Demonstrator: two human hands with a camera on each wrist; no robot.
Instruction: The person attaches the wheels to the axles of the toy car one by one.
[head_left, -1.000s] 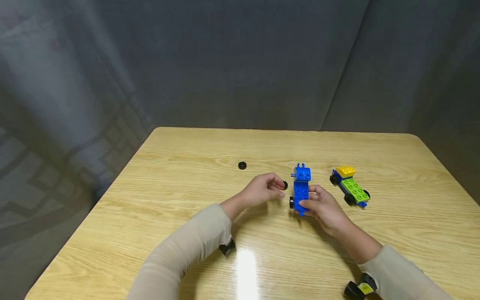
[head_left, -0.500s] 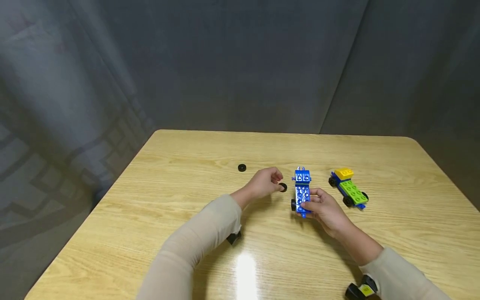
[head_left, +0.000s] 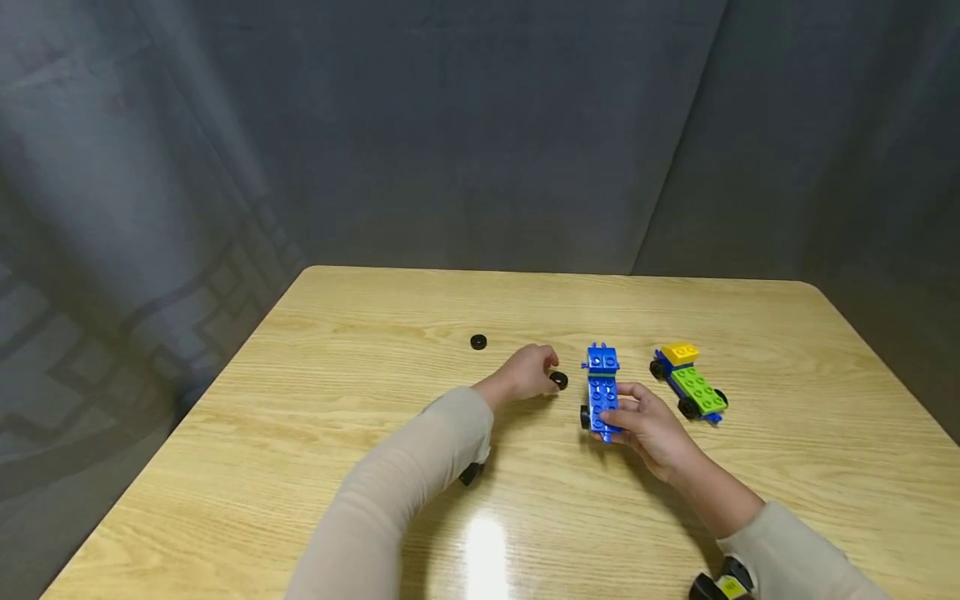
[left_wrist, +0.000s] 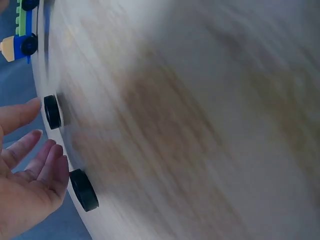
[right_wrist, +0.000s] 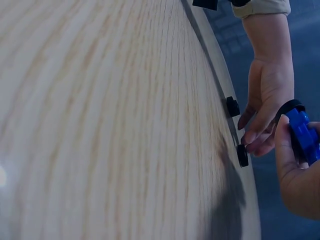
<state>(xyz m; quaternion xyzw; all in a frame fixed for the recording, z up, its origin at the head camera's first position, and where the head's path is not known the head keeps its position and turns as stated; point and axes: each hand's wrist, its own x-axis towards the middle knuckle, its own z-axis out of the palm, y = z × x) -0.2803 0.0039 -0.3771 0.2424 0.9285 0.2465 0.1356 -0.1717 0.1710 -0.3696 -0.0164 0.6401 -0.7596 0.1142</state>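
Note:
In the head view my right hand (head_left: 652,429) grips the rear part of a blue building-block car base (head_left: 602,392), thumb on its studs. One black wheel (head_left: 585,417) sits on the base's left side. My left hand (head_left: 528,372) reaches over the table beside a loose black wheel (head_left: 558,380), thumb and fingers spread around it. The left wrist view shows a slight gap between the fingertips of that hand (left_wrist: 30,185) and the loose wheel (left_wrist: 52,112). Farther back and to the left lies a second loose wheel (head_left: 478,342).
A finished-looking block car (head_left: 692,382), green and yellow on a blue base with black wheels, stands right of my right hand. The wooden table (head_left: 262,467) ends at a back edge before a grey curtain (head_left: 480,133).
My left hand has moved slightly forward and come down around the loose wheel. My right hand keeps holding the blue car base, whose tilt has changed a little.

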